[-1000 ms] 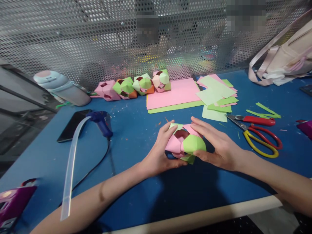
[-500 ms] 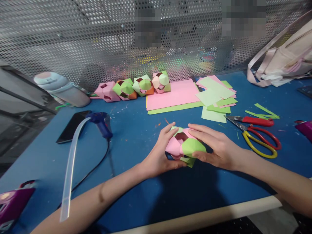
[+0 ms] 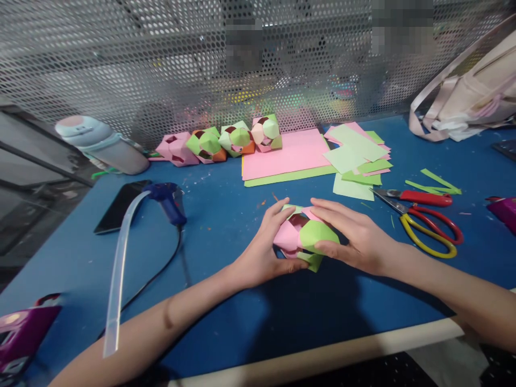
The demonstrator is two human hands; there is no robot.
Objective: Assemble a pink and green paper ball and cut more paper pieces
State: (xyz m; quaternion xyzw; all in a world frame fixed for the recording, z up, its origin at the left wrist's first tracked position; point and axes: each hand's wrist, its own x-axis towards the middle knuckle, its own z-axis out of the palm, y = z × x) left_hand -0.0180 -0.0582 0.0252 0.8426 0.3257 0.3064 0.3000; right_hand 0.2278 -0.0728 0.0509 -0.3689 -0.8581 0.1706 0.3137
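Between my two hands is a folded paper ball (image 3: 318, 235) of pink, bright green and pale green pieces, with dark openings between them. My left hand (image 3: 264, 250) holds its left side, thumb under the lower edge and fingers over the top. On the right, my right hand (image 3: 355, 239) has its fingers on the upper pink part and its thumb against the green panel. The ball is just above the blue table; parts of it are hidden behind my fingers.
Scissors (image 3: 428, 236) and a red-handled tool (image 3: 427, 198) lie right. Behind are paper sheets (image 3: 286, 153), cut pieces (image 3: 357, 150) and several paper balls (image 3: 205, 144). A glue gun (image 3: 165, 199) with a long glue stick, a phone (image 3: 121, 207) and a bottle (image 3: 102, 142) are left.
Both hands keep hold of the paper ball, with only a slight shift of the right thumb on the green panel. The whole view has moved a little.
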